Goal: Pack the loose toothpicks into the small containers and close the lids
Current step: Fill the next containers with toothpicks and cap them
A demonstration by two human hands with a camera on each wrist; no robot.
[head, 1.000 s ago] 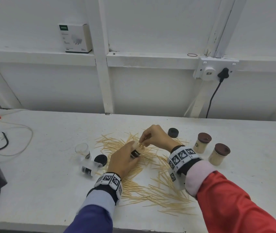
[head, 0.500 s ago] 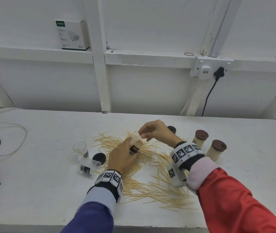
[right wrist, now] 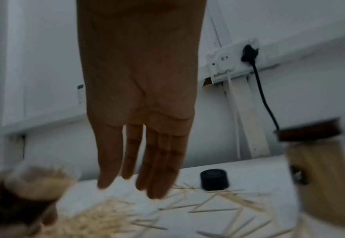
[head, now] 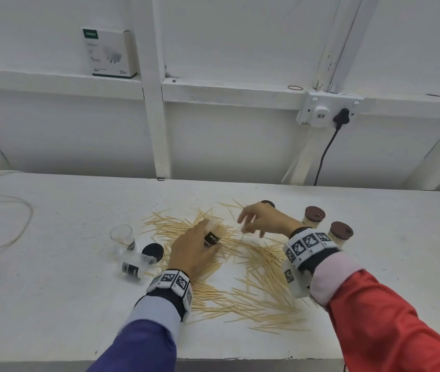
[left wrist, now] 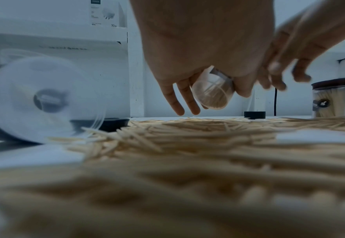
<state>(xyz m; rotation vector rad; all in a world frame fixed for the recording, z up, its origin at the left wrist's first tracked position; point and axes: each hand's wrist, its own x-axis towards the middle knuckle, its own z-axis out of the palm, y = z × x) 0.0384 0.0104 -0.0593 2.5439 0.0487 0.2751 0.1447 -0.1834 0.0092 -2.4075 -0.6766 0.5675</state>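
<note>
within left hand [head: 192,251], tilted container [head: 213,233]

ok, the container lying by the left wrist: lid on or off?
Off. The tipped container lies on its side with its mouth open toward a loose black lid on the table beside it. Looks empty.

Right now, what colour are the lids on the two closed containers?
Dark reddish brown, on both closed containers beside the right wrist; the head view shows them best.
</note>
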